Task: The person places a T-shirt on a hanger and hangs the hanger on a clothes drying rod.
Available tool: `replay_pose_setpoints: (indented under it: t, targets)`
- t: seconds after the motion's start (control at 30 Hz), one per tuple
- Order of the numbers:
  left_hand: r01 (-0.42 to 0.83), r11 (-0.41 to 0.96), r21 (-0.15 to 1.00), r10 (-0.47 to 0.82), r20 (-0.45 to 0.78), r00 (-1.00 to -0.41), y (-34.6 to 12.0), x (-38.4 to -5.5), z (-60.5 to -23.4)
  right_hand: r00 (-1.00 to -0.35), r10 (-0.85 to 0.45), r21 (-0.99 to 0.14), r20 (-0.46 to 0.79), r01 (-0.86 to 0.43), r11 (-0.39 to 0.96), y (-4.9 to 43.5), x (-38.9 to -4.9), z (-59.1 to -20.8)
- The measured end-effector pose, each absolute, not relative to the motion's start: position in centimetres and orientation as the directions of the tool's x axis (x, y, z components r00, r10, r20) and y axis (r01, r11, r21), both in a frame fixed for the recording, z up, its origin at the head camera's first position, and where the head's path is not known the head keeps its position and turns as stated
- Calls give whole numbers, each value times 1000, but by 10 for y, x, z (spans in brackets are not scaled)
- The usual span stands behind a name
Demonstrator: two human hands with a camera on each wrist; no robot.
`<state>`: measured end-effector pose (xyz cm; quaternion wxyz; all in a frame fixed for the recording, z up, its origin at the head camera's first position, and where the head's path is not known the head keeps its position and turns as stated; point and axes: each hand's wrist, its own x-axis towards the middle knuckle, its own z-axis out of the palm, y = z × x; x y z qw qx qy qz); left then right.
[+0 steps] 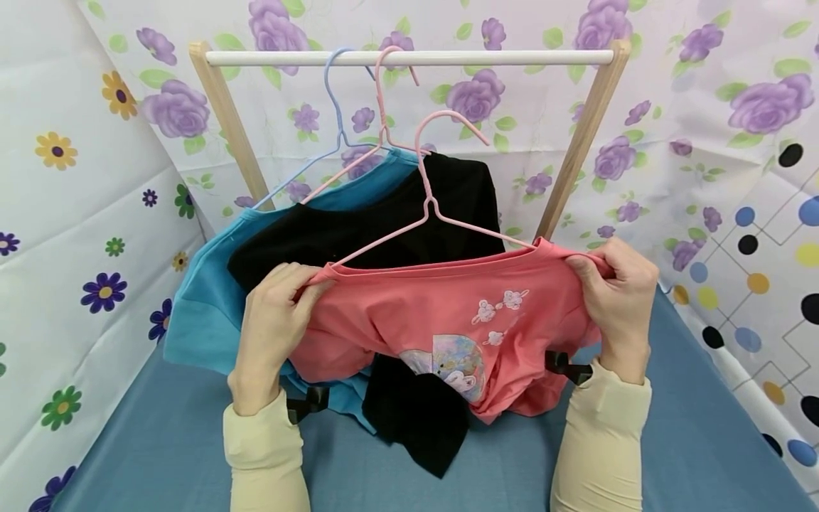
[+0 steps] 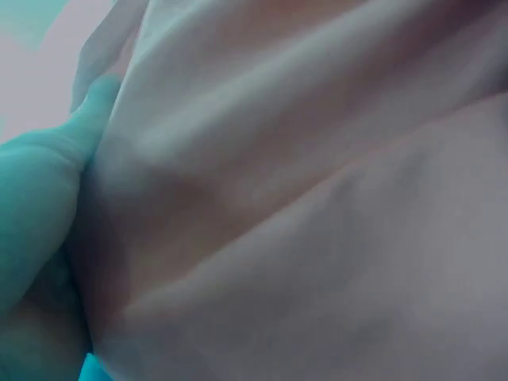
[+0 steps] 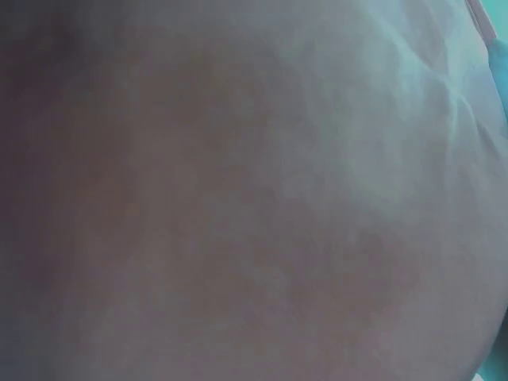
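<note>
In the head view a coral-pink T-shirt with a bear print is stretched between both hands. The left hand pinches its shoulder at the left end of the neckline. At the opposite shoulder, the right hand grips the cloth between thumb and curled fingers. A pink hanger sits inside the neckline, its hook standing free in front of the rack, below the rail. Pale, blurred shirt cloth fills most of the left wrist view, with the left thumb at its edge. Cloth also covers nearly all of the right wrist view.
Behind the shirt stands a rack with a white rail and wooden posts. A blue hanger with a blue shirt and another pink hanger with a black garment hang from it. A blue cloth covers the table.
</note>
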<state>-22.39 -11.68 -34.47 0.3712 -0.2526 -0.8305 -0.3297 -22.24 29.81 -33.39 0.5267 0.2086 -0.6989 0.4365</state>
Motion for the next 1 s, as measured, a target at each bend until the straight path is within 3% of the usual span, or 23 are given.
replay_pose_setpoints:
  t: [0.23,0.63,1.0]
  targets:
    - [701,587,404,106,820,-562,-117,-226,-346,-381,155,-402,911,-743,535,300,-222,-334]
    - [738,568,364,94,862,-498,-115,-224,-340,-483,129,-474,866,-713,516,310,-228,-340]
    - [706,617,346,13,894,-449,-110,-224,-340,-491,125,-488,862,-739,463,312,-231,-343]
